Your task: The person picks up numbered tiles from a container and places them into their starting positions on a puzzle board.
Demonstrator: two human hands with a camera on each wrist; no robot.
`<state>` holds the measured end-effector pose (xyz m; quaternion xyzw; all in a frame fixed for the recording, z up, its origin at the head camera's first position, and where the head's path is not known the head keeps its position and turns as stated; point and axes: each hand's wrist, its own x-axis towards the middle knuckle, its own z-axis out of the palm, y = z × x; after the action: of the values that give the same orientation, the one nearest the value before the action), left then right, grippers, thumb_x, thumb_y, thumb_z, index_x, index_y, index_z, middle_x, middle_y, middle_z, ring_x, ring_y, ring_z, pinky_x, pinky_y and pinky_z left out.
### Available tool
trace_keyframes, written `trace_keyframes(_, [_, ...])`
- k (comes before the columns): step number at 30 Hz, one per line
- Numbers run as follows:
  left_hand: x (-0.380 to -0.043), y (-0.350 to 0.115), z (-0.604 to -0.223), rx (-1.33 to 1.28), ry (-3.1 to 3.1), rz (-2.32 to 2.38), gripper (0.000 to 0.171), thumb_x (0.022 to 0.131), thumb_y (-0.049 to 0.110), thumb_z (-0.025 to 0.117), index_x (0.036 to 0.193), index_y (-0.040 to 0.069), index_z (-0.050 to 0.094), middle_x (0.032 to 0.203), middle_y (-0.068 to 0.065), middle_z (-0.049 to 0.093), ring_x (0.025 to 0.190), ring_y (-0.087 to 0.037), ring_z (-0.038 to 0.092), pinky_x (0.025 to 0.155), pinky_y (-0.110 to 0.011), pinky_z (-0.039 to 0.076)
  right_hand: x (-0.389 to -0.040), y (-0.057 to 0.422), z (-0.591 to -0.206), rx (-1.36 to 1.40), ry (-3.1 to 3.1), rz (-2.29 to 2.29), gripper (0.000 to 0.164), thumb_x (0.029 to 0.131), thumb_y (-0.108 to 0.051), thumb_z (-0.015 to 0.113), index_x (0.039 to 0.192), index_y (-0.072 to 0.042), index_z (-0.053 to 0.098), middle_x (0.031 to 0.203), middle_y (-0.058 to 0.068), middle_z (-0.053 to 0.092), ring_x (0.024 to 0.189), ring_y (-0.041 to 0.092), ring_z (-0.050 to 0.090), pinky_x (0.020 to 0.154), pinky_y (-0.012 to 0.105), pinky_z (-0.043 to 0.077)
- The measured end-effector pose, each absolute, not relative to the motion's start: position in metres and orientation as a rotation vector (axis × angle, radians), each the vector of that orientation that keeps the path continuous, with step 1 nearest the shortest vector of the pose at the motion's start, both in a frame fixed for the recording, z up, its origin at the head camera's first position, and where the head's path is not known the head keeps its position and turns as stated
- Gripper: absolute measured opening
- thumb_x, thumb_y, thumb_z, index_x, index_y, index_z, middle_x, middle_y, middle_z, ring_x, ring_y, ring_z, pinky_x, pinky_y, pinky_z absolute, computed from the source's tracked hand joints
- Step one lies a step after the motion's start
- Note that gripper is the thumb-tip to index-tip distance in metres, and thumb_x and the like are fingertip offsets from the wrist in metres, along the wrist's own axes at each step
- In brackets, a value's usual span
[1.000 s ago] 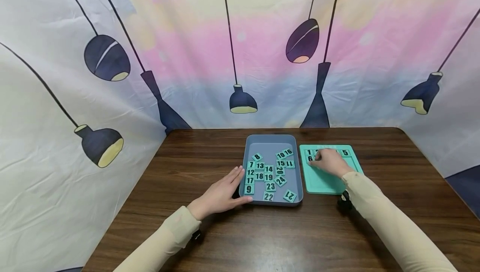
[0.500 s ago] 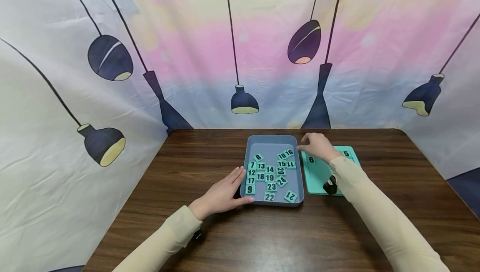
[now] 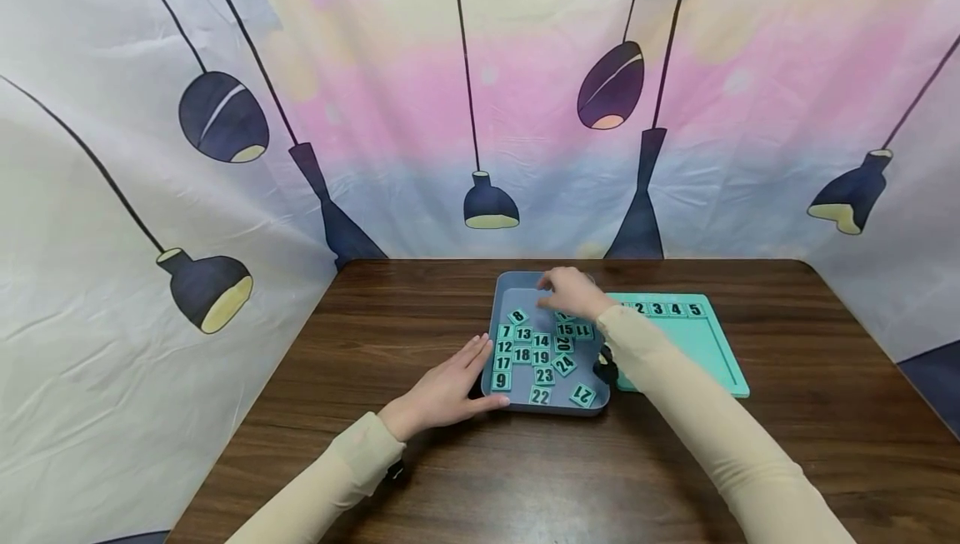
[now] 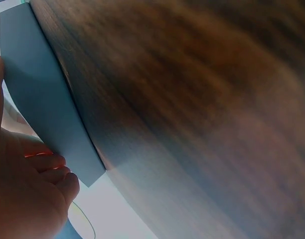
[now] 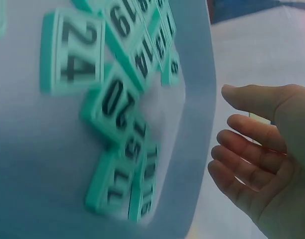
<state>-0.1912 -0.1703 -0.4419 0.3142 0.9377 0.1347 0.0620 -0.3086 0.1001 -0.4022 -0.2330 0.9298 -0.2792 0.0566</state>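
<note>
A blue-grey tray [image 3: 517, 280] holds several green number tiles, among them an 8 tile [image 3: 517, 316], a 24 tile [image 5: 75, 52] and a 20 tile [image 5: 111, 104]. At the tray's left side, my left hand [image 3: 442, 386] rests with its fingers along the outer wall and its thumb at the near left corner. The left wrist view shows these fingers [image 4: 53, 169] against the wall. My right hand [image 3: 573, 292] hovers over the tray's far right part, fingers apart and bent a little, holding nothing. It hides the 16 tile in the head view.
Right of the tray lies a green number board [image 3: 705, 344], with tiles 2 to 5 in its far row and its left part behind the right sleeve [image 3: 675, 377]. Both stand on a dark wooden table [image 3: 420, 302]. Behind hangs a lamp-patterned cloth [image 3: 420, 111].
My right hand has left the 6 tile on the board and moved left, past the board's far left corner, to above the tray. My left hand stays at the tray's side.
</note>
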Motion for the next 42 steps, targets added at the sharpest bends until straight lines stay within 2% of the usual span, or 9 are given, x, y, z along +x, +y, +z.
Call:
trace_keyframes(16, [-0.190, -0.171, -0.442, 0.960, 2.827, 0.418, 0.098, 0.095, 0.072, 0.048, 0.160, 0.003, 0.022, 0.167, -0.015, 0.018, 0.154, -0.025, 0.015, 0.116, -0.045, 0.032, -0.301, 0.043, -0.419, -0.852, 2.747, -0.634, 0.034, 0.093, -0.017, 0.076, 0.124, -0.003, 0.071, 0.124, 0.012, 0.069, 0.116, 0.028, 0.064, 0.096, 0.043, 0.052])
trace_keyframes(23, [-0.191, -0.171, -0.444, 0.961, 2.836, 0.400, 0.099, 0.095, 0.073, 0.047, 0.160, 0.003, 0.023, 0.166, -0.016, 0.018, 0.153, -0.025, 0.015, 0.116, -0.045, 0.032, -0.299, 0.038, -0.425, -0.839, 2.774, -0.567, 0.033, 0.091, -0.016, 0.078, 0.121, -0.003, 0.073, 0.122, 0.012, 0.069, 0.114, 0.028, 0.064, 0.094, 0.043, 0.053])
trace_keyframes(32, [-0.191, -0.171, -0.443, 0.966, 2.838, 0.397, 0.098, 0.095, 0.072, 0.047, 0.160, 0.002, 0.022, 0.166, -0.016, 0.018, 0.153, -0.025, 0.015, 0.116, -0.045, 0.032, -0.300, 0.037, -0.426, -0.851, 2.795, -0.505, 0.027, 0.094, -0.015, 0.074, 0.118, -0.004, 0.074, 0.120, 0.012, 0.069, 0.108, 0.027, 0.067, 0.089, 0.042, 0.055])
trace_keyframes(42, [-0.191, -0.171, -0.444, 0.962, 2.838, 0.396, 0.098, 0.095, 0.072, 0.047, 0.160, 0.003, 0.023, 0.167, -0.015, 0.018, 0.153, -0.025, 0.014, 0.116, -0.045, 0.032, -0.300, 0.035, -0.428, -0.886, 2.813, -0.354, 0.028, 0.094, -0.021, 0.074, 0.117, -0.005, 0.074, 0.119, 0.009, 0.066, 0.101, 0.023, 0.067, 0.087, 0.038, 0.055])
